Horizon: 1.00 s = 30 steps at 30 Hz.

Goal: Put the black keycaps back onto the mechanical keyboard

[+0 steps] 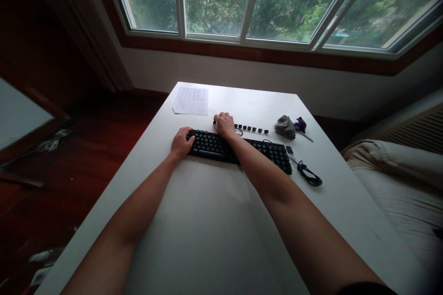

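A black keyboard (211, 145) lies on the white table, its middle partly covered by my right forearm. My left hand (182, 142) is wrapped round the keyboard's left end, with the thumb on its front corner. Beyond the back edge of the keyboard, my right hand (224, 123) rests low over the table with its fingers bent. A small black keycap (214, 122) shows at its fingertips on the left side. To the right of this hand stands a row of several loose black keycaps (249, 128). A ring-shaped tool (239, 132) is partly hidden by my right wrist.
A printed paper sheet (191, 100) lies at the table's back left. On the right are a grey cloth (284, 127), a purple bundle (300, 124) with a thin stick, and a coiled black cable (309, 175). A bed (384, 179) stands beyond the table's right edge.
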Each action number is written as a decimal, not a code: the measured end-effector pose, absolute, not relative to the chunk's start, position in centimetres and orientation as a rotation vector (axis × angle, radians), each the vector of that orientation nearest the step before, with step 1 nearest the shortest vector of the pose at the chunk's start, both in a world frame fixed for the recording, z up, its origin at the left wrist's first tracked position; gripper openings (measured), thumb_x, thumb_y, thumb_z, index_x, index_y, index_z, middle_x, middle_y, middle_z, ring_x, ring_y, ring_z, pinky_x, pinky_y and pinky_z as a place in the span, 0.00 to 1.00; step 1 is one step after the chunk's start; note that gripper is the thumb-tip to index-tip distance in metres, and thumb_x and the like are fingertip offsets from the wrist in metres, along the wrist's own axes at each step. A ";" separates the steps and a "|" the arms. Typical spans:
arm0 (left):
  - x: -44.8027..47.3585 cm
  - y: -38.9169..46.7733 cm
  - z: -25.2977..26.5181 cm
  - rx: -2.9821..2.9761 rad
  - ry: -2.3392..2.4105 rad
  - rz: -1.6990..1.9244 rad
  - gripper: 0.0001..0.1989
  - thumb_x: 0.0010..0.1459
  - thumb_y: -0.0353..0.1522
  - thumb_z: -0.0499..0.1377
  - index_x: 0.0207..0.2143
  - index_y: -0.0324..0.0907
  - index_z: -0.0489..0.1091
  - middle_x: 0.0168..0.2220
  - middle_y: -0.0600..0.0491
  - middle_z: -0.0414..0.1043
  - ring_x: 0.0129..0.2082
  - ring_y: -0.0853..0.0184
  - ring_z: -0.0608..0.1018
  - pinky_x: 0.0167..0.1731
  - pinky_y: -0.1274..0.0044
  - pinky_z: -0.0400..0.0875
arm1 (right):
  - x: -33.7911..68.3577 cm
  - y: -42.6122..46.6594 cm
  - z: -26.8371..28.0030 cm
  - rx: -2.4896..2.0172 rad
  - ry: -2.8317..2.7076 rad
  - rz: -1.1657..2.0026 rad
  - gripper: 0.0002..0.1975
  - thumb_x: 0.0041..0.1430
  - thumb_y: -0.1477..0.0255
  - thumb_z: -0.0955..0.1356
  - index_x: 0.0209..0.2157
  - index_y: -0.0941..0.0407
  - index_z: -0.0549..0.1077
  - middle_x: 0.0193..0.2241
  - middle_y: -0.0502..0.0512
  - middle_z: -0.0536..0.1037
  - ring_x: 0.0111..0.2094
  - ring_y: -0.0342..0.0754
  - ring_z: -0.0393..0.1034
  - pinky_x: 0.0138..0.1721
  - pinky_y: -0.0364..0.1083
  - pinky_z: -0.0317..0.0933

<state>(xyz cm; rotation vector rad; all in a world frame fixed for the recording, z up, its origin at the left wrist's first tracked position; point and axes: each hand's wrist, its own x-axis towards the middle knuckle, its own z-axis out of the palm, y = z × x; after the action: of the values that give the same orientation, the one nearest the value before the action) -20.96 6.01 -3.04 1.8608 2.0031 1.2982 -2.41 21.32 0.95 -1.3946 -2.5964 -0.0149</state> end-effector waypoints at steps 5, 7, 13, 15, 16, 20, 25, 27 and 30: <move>-21.0 6.0 -3.0 1.838 2.011 1.279 0.14 0.61 0.32 0.58 0.49 0.45 0.73 0.54 0.48 0.72 0.57 0.58 0.73 0.63 0.63 0.66 | -2.5 21.0 1.1 -1.361 -2.598 -0.033 0.15 0.66 0.74 0.63 0.51 0.57 0.75 0.52 0.67 0.73 0.56 0.60 0.59 0.55 0.55 0.53; -20.9 6.1 -3.1 1.843 2.006 1.282 0.14 0.61 0.32 0.58 0.49 0.45 0.73 0.54 0.48 0.72 0.57 0.58 0.74 0.63 0.63 0.66 | -2.3 20.8 1.4 -1.333 -2.582 -0.039 0.14 0.66 0.73 0.64 0.50 0.57 0.76 0.52 0.66 0.74 0.56 0.60 0.60 0.55 0.54 0.53; -20.7 6.1 -3.0 1.847 1.990 1.291 0.14 0.60 0.32 0.58 0.49 0.45 0.73 0.54 0.48 0.72 0.57 0.58 0.74 0.63 0.63 0.66 | -1.0 19.1 2.2 -1.348 -2.608 0.207 0.13 0.66 0.68 0.66 0.50 0.53 0.75 0.47 0.58 0.80 0.47 0.54 0.71 0.47 0.48 0.59; -20.6 6.0 -2.9 1.840 1.990 1.289 0.14 0.60 0.32 0.58 0.49 0.45 0.73 0.54 0.47 0.72 0.57 0.57 0.73 0.63 0.63 0.66 | -0.4 18.3 2.5 -1.351 -2.599 0.312 0.13 0.65 0.68 0.67 0.49 0.51 0.76 0.45 0.55 0.81 0.44 0.51 0.73 0.43 0.45 0.60; -20.6 6.0 -2.9 1.841 1.990 1.288 0.14 0.60 0.32 0.58 0.49 0.45 0.73 0.54 0.47 0.72 0.57 0.57 0.73 0.63 0.63 0.66 | -0.1 18.0 2.6 -1.340 -2.591 0.353 0.12 0.64 0.68 0.67 0.49 0.51 0.76 0.44 0.53 0.82 0.43 0.50 0.74 0.41 0.44 0.60; -20.4 5.8 -2.8 1.861 1.989 1.288 0.15 0.60 0.33 0.58 0.50 0.45 0.73 0.54 0.47 0.72 0.57 0.58 0.73 0.63 0.63 0.66 | 0.5 17.1 3.2 -1.229 -2.611 0.406 0.11 0.62 0.69 0.68 0.45 0.53 0.78 0.40 0.52 0.82 0.40 0.47 0.74 0.40 0.42 0.60; -20.2 5.6 -2.6 1.860 1.993 1.288 0.14 0.60 0.32 0.58 0.49 0.45 0.73 0.54 0.47 0.72 0.57 0.57 0.73 0.63 0.62 0.66 | 0.6 16.7 4.0 -1.169 -2.703 0.388 0.10 0.61 0.69 0.69 0.43 0.54 0.79 0.41 0.54 0.82 0.42 0.48 0.74 0.42 0.42 0.61; -20.1 5.6 -2.5 1.856 1.996 1.280 0.14 0.60 0.33 0.58 0.49 0.45 0.73 0.54 0.47 0.72 0.57 0.57 0.73 0.63 0.62 0.66 | 0.5 16.6 4.2 -1.166 -2.722 0.374 0.10 0.62 0.69 0.68 0.44 0.54 0.79 0.42 0.54 0.82 0.44 0.49 0.74 0.43 0.43 0.61; -20.1 5.6 -2.4 1.854 1.994 1.282 0.14 0.60 0.33 0.58 0.49 0.46 0.73 0.54 0.48 0.72 0.57 0.57 0.73 0.63 0.62 0.66 | 0.2 16.4 4.3 -1.189 -2.758 0.318 0.10 0.62 0.70 0.68 0.44 0.53 0.79 0.44 0.56 0.81 0.46 0.50 0.74 0.45 0.44 0.62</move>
<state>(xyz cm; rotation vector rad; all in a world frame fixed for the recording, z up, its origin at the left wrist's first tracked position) -20.09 5.60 -2.44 1.8539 1.9941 1.2817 0.20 16.37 4.30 -1.1887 -2.7578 0.3178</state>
